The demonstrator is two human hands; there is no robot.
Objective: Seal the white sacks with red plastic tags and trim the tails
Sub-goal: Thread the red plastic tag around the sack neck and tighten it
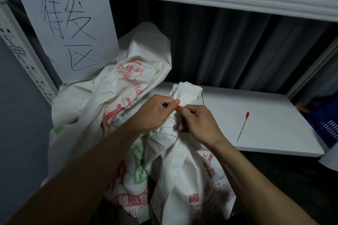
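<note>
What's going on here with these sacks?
A person is sealing a white sack. Both hands are at its bunched neck. The left hand pinches the head of a red plastic tag, and the right hand seems to pinch the tag's tail just beside it. A spare red tag lies on the white shelf board. A second sack slumps behind.

Two bare forearms reached in from the near edge and converged mid-scene, left hand (155, 113) curled, thumb and forefinger pinched on a red plastic tag (178, 108), right hand (198, 124) just right of it, fingers curled, fingertips pinched on the same tag
</note>
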